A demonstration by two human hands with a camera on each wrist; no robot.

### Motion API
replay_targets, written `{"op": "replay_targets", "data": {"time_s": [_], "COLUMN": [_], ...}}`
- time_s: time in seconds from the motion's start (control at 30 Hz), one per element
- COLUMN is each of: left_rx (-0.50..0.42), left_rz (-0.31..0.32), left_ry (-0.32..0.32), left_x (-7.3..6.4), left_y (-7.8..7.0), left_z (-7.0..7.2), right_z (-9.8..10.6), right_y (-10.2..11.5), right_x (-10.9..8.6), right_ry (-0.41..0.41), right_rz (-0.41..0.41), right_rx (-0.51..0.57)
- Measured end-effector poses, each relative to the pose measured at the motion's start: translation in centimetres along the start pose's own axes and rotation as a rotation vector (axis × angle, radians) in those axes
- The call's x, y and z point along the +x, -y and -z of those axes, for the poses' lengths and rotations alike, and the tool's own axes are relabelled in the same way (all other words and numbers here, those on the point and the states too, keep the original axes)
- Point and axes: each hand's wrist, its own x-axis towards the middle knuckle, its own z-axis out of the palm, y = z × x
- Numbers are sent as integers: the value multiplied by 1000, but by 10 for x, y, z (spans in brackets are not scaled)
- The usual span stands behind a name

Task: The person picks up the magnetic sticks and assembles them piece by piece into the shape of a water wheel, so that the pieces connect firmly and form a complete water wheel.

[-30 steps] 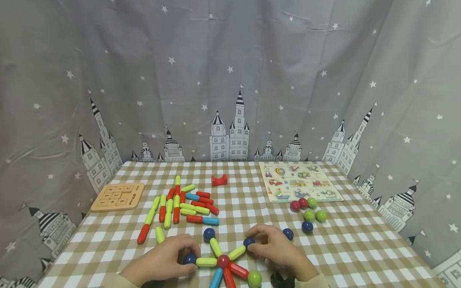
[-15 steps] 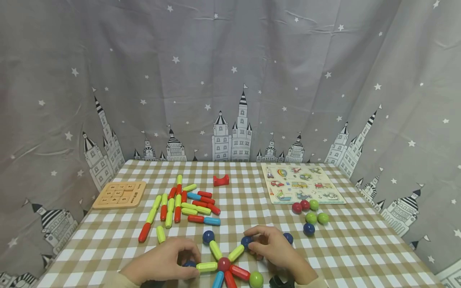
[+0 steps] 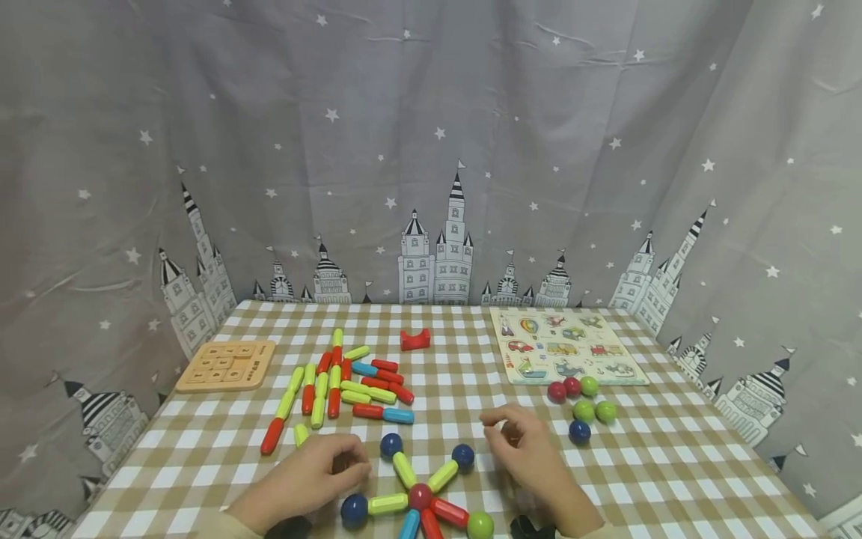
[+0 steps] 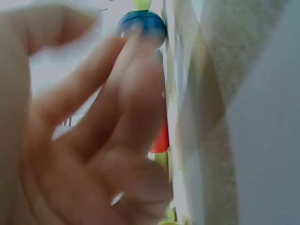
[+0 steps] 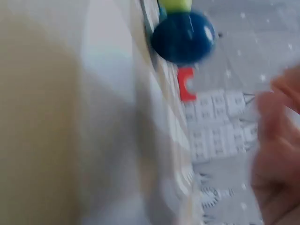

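A star of toy rods and balls lies at the front of the table, built round a red ball [image 3: 420, 495]. Yellow-green rods [image 3: 387, 504] run out to three blue balls; a red rod [image 3: 450, 513] runs to a green ball [image 3: 480, 525]. My left hand [image 3: 310, 477] hovers beside the left blue ball [image 3: 354, 510], its relaxed fingers apart from it in the head view. To the right of the star, my right hand [image 3: 528, 454] is off the right blue ball [image 3: 463, 457], fingers loosely bent, no held thing visible. In the right wrist view that blue ball [image 5: 183, 37] stands clear of the fingers.
Loose red, yellow-green and blue rods [image 3: 319, 400] lie at left centre. A number puzzle [image 3: 225, 367] is far left, a red arch block [image 3: 415, 340] behind. At right, several loose balls [image 3: 584, 410] lie before a picture board [image 3: 566, 348].
Both hands have let go of the star's blue balls. My right hand has moved right and slightly up, hiding the loose blue ball there; my left hand has lifted slightly away.
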Motion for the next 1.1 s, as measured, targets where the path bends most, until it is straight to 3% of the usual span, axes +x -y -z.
{"op": "replay_targets", "data": {"time_s": [0.07,0.13,0.2,0.27,0.37,0.47,0.7,0.8,0.97,1.1], "left_rx": [22,7,-21,-35,-41,-30,123,197,267,309], "left_rz": [78,138,180,190,187,187,165,163,218,217], "left_ry": [-125,-216,-253,-250,-246,-271,-359,-346,-286,-278], "left_x": [3,6,7,8,8,9,23,33,42,44], "left_y": [-1,-1,-1,-1,0,-1,1,4,11,18], "left_z": [0,-1,-3,-4,-5,-5,-2,0,0,-2], "right_z": [9,19,29,37,42,41,41,41,37,27], "right_y": [-1,-3,-4,-7,-11,-14,-25,-32,-34,-28], "right_x": [0,-1,-2,-3,-3,0,8,10,8,8], "right_ry": [-160,-237,-210,-119,-8,-7,-217,-297,-363,-470], "right_rz": [30,-33,-160,-278,-327,-290,-339,-349,-372,-236], "right_rx": [-173,-350,-482,-539,-521,-505,-533,-529,-484,-403]}}
